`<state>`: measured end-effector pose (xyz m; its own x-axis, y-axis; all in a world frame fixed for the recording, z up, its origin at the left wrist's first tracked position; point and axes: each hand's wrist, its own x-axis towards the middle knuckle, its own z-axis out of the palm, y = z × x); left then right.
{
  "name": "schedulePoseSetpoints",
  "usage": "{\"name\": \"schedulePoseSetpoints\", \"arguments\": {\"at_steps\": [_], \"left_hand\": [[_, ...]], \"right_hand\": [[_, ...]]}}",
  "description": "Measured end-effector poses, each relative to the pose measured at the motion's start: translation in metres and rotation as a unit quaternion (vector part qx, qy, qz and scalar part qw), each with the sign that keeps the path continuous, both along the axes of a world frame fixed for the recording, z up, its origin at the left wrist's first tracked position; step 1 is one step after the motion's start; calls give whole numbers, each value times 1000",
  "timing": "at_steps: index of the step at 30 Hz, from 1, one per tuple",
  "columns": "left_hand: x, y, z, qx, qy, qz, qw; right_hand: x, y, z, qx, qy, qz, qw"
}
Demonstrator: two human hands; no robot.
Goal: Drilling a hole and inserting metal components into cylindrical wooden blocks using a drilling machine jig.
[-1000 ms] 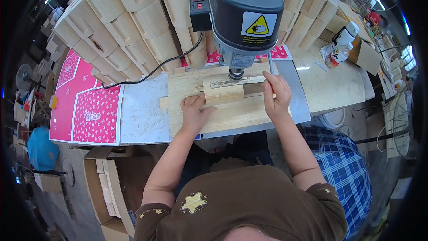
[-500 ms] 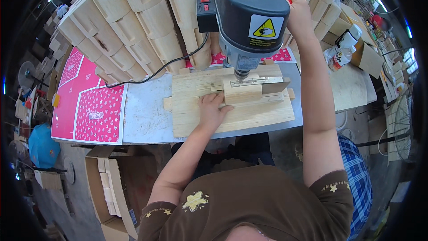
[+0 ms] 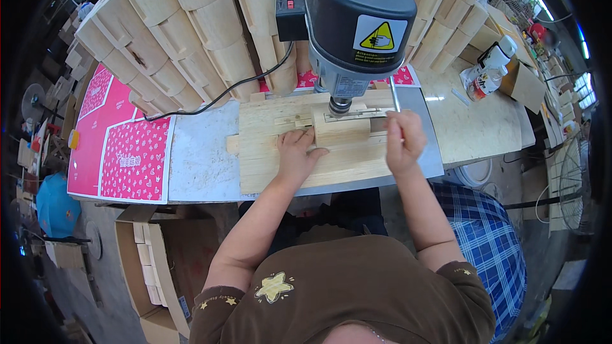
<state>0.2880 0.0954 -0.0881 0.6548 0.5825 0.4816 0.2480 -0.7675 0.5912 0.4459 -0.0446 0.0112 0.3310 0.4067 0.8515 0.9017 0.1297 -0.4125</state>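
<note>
A drill press (image 3: 360, 22) with a dark housing stands over the worktable, its chuck (image 3: 340, 106) down at the top of a pale wooden block (image 3: 343, 132). The block lies in a wooden jig on a flat board (image 3: 268, 172). My left hand (image 3: 296, 156) lies on the board at the block's left end, fingers stretched and thumb apart, touching the block's near corner. My right hand (image 3: 406, 143) is closed round the lower end of the metal feed lever (image 3: 394, 94), whose grip is hidden in my fist. The drill bit cannot be seen.
Tall stacks of curved wooden pieces (image 3: 185, 25) rise behind the press. A black cable (image 3: 236, 93) crosses the table's left side near pink printed sheets (image 3: 134, 159). Bottles (image 3: 489, 79) stand at the right. An open cardboard box (image 3: 169, 267) holding wooden pieces sits below.
My right hand has come down and toward me, swinging the lever from beside the housing to the jig's right end. The chuck appears slightly lower. My left hand stays by the block.
</note>
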Motion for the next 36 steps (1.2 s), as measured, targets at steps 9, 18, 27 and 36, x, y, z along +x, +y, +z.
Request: {"name": "schedulePoseSetpoints", "arguments": {"at_steps": [9,18,27,36], "left_hand": [[-4,0,-2,-13,27,10,999],[6,-1,19,-133,-25,-20,991],[-1,9,17,-108,-47,-71,990],[-127,26,61,-228,-77,-67,968]], "right_hand": [[17,3,28,57,-11,55,997],[73,87,144,-85,45,-34,995],[60,0,0,-404,-35,59,912],[37,-31,5,-385,1,115,916]]}}
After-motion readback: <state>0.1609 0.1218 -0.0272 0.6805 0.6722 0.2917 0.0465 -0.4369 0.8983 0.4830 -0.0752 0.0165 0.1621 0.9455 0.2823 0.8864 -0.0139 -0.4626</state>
